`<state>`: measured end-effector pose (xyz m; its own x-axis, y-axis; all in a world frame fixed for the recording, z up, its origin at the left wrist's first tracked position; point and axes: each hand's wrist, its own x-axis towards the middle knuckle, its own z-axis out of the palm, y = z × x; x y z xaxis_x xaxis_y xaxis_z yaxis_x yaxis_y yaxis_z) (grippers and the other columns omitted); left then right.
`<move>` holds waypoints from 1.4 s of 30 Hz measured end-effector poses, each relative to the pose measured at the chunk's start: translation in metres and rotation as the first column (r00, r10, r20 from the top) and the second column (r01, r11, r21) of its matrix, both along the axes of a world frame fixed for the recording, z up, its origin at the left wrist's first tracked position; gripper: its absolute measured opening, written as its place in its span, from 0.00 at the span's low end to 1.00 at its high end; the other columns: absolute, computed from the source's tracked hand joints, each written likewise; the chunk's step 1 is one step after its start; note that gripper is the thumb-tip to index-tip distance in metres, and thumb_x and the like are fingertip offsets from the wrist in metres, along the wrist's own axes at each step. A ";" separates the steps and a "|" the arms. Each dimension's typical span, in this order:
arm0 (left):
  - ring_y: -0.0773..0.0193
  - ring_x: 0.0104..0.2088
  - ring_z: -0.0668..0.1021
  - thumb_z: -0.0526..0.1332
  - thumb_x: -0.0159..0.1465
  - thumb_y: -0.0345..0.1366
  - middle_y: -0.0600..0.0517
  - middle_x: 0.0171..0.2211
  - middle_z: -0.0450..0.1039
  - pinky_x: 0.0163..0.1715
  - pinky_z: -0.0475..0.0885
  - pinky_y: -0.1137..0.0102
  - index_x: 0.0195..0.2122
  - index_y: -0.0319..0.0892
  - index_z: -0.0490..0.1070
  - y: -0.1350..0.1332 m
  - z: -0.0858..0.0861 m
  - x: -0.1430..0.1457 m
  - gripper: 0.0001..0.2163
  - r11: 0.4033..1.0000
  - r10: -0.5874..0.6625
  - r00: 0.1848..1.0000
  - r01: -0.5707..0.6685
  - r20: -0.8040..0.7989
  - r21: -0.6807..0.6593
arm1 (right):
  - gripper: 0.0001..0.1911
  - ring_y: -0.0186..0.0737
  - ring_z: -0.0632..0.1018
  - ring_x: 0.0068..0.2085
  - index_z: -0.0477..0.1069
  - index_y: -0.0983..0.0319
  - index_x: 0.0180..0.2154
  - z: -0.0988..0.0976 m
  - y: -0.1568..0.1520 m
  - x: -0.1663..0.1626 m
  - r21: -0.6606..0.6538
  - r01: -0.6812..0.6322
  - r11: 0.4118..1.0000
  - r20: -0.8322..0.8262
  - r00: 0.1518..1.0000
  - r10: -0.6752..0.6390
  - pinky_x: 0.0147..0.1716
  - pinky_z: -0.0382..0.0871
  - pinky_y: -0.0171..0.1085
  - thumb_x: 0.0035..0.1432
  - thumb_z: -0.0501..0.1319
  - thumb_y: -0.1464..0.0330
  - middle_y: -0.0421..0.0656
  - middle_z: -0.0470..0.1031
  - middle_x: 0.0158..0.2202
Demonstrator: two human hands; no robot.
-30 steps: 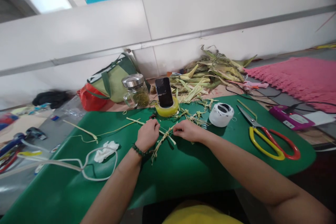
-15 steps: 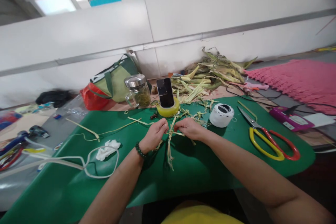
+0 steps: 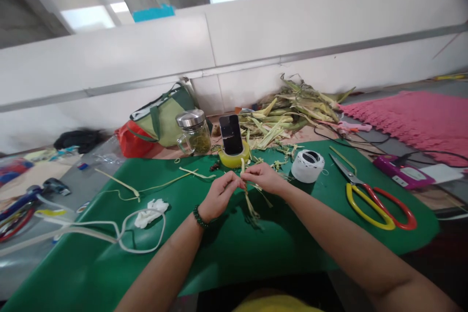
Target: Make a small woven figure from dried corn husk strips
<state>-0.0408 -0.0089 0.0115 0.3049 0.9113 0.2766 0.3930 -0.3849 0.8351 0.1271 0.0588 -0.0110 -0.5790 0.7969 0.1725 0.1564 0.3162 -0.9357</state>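
My left hand (image 3: 220,194) and my right hand (image 3: 263,177) meet above the green mat (image 3: 234,248), both pinched on a thin braid of pale dried leaf strips (image 3: 250,203). The braid hangs down from my fingers, its frayed end just above the mat. My left wrist carries a dark bead bracelet (image 3: 198,216). Right behind my hands a phone (image 3: 231,134) stands upright in a yellow tape roll (image 3: 234,158).
A white twine spool (image 3: 307,165) and red-and-yellow scissors (image 3: 369,195) lie to the right. A pile of husks (image 3: 292,107), a lidded glass jar (image 3: 193,131) and a green bag (image 3: 161,114) stand behind. White cord (image 3: 120,234) and loose strips (image 3: 120,184) lie left. A pink mat (image 3: 413,117) is far right.
My hands have drawn together and lifted the braid off the mat; it turned from lying slanted to hanging upright. The view tilted up slightly.
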 end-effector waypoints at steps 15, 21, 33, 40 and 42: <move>0.58 0.37 0.78 0.66 0.51 0.45 0.46 0.33 0.78 0.43 0.70 0.63 0.38 0.39 0.73 0.011 -0.009 0.004 0.18 0.870 0.193 0.868 0.064 0.458 -0.488 | 0.16 0.33 0.69 0.27 0.74 0.65 0.24 0.006 -0.005 -0.001 -0.049 0.022 0.999 -0.263 0.964 -0.034 0.29 0.62 0.33 0.52 0.60 0.59 0.40 0.71 0.23; 0.55 0.46 0.74 0.64 0.52 0.37 0.45 0.42 0.75 0.51 0.65 0.59 0.38 0.41 0.73 0.012 -0.013 0.000 0.12 0.939 0.343 0.935 -0.343 0.095 -0.014 | 0.14 0.32 0.66 0.25 0.73 0.66 0.22 -0.010 0.003 -0.007 -0.049 0.130 0.990 -0.122 0.983 -0.135 0.26 0.59 0.33 0.48 0.60 0.62 0.38 0.67 0.20; 0.63 0.27 0.75 0.63 0.54 0.39 0.51 0.25 0.76 0.30 0.69 0.70 0.28 0.37 0.74 0.016 -0.023 0.001 0.09 0.967 0.187 0.980 -0.170 0.075 -0.189 | 0.14 0.30 0.63 0.24 0.71 0.66 0.23 -0.004 -0.006 -0.012 -0.154 0.064 0.986 -0.192 0.977 -0.094 0.25 0.57 0.32 0.46 0.61 0.60 0.37 0.65 0.20; 0.60 0.31 0.75 0.61 0.56 0.31 0.50 0.24 0.76 0.40 0.64 0.64 0.24 0.42 0.75 0.006 -0.019 0.007 0.06 0.937 0.310 0.874 -0.214 -0.375 0.278 | 0.13 0.26 0.55 0.19 0.64 0.64 0.16 -0.009 -0.005 -0.015 -0.264 0.141 0.954 -0.016 0.988 -0.151 0.19 0.45 0.31 0.42 0.61 0.62 0.32 0.55 0.13; 0.59 0.31 0.75 0.60 0.56 0.31 0.49 0.25 0.77 0.39 0.65 0.64 0.25 0.42 0.76 0.006 -0.019 0.007 0.06 0.956 0.264 0.865 -0.176 -0.427 0.234 | 0.13 0.26 0.55 0.19 0.63 0.64 0.14 -0.011 -0.003 -0.014 -0.282 0.153 0.947 0.010 0.988 -0.157 0.19 0.45 0.31 0.40 0.61 0.63 0.33 0.56 0.13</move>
